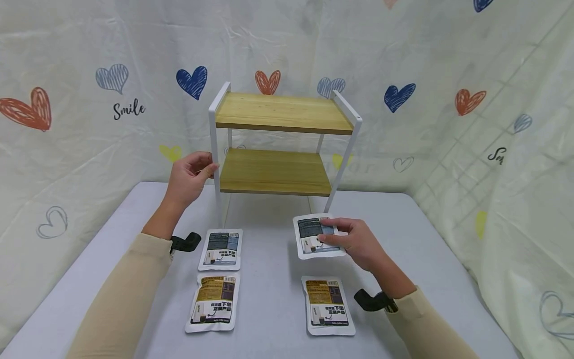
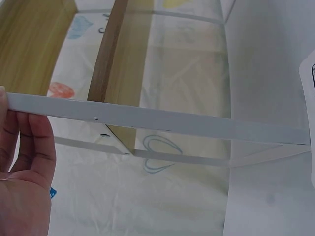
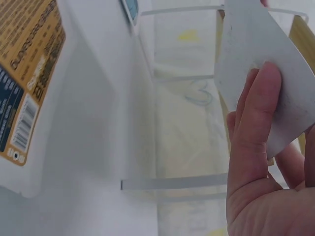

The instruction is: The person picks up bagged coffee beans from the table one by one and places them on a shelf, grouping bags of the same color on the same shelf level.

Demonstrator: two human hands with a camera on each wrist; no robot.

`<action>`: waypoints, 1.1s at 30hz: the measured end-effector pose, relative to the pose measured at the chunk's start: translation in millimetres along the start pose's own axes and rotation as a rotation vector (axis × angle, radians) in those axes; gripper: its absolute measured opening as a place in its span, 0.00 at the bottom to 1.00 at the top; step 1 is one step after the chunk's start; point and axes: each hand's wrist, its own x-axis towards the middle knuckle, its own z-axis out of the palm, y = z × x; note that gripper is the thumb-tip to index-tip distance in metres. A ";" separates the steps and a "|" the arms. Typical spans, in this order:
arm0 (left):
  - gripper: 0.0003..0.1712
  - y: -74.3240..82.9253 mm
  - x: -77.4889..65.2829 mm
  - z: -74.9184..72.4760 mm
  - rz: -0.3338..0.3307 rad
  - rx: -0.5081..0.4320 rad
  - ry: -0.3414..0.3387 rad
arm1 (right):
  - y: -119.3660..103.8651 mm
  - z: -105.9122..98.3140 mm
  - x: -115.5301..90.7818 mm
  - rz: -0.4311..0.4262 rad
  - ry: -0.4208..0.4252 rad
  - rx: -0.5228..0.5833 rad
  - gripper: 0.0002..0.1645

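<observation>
A two-tier shelf rack (image 1: pixel 275 172) with wooden boards and white metal legs stands on the table. My left hand (image 1: pixel 190 177) pinches its left front leg between thumb and fingers, beside the lower board; the left wrist view shows the fingers behind the white leg (image 2: pixel 162 119). In my right hand (image 1: pixel 358 242) is a flat white pouch (image 1: pixel 309 237) with a blue label, gripped between thumb and fingers and raised in front of the rack's right leg. Its plain white back (image 3: pixel 266 64) faces the right wrist camera, fingers pressed against it.
On the white table (image 1: pixel 269 299), a blue-labelled pouch (image 1: pixel 220 249) lies at the left, with a brown-labelled pouch (image 1: pixel 214 302) nearer me. Another brown-labelled pouch (image 1: pixel 329 306), apparently stacked on another, lies front right. A heart-printed curtain (image 1: pixel 287 45) hangs behind.
</observation>
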 end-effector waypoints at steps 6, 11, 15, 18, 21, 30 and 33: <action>0.16 0.1 0.2 0.0 -0.004 -0.004 -0.004 | -9.8 -1.7 -3.6 -0.002 -0.009 0.066 0.34; 0.16 0.2 0.1 0.4 -0.010 0.002 -0.010 | -18.2 -3.2 -7.2 -0.013 -0.013 0.087 0.35; 0.16 1.2 -0.8 -0.1 -0.013 0.005 -0.012 | -24.6 -3.8 -9.1 -0.029 -0.009 0.107 0.35; 0.16 2.0 -1.6 -0.6 -0.015 0.008 -0.013 | -28.2 -5.3 -9.8 -0.051 -0.003 0.119 0.35; 0.16 2.4 -1.6 -0.7 -0.015 0.009 -0.014 | -31.3 -8.0 -10.5 -0.069 -0.013 0.156 0.35; 0.17 2.3 -0.7 -0.5 -0.008 0.004 -0.011 | -47.4 -14.9 -14.2 -0.107 -0.011 0.179 0.35; 0.17 2.5 -1.0 -0.6 -0.011 0.006 -0.012 | -52.8 -17.1 -14.7 -0.123 -0.003 0.189 0.34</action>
